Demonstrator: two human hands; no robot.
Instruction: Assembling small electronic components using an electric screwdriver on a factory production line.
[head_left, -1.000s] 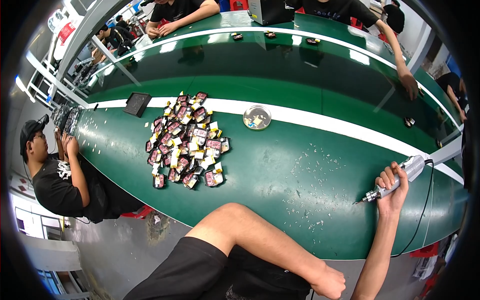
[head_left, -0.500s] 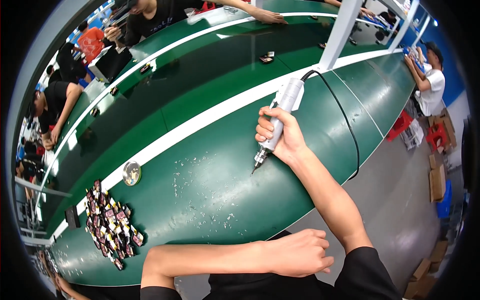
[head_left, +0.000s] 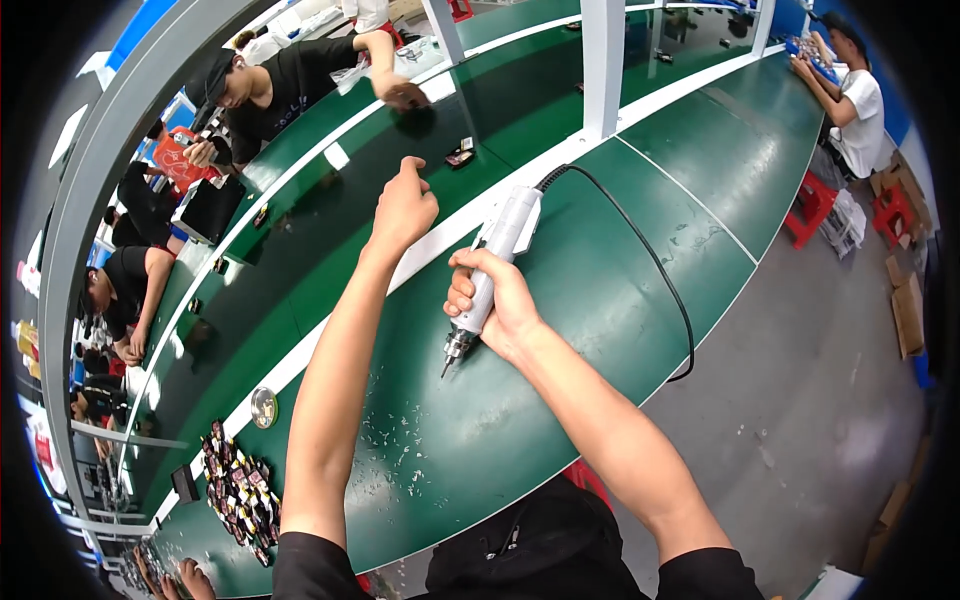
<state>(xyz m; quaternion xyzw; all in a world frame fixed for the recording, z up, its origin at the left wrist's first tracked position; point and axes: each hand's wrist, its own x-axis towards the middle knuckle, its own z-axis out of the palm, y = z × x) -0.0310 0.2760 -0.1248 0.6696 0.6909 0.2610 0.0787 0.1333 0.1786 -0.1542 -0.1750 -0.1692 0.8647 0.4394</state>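
Observation:
A silver-grey electric screwdriver (head_left: 512, 222) slants over the green worktop, bit pointing down and its black cord curving off to the right. My right hand (head_left: 490, 300) is wrapped round its body, and the bit hangs near the worktop. My left hand (head_left: 405, 208) reaches out over the dark green belt (head_left: 340, 230), index finger stretched and the other fingers partly bent; I see nothing in it. Just beyond those fingers lies a small black part with a pale label (head_left: 460, 153) on the belt, apart from the hand.
On the left, a heap of small black labelled parts (head_left: 240, 490) lies beside a round clear-lidded dish (head_left: 264, 408) and a black block (head_left: 185, 484). Tiny white bits (head_left: 395, 450) are scattered over the worktop. A white post (head_left: 602, 70) rises at the belt's edge. Co-workers sit across and far right.
My left hand has swung from near my body out over the belt. My right hand still grips the screwdriver. Across the belt, a co-worker's hand has shifted and blurs. The view has turned.

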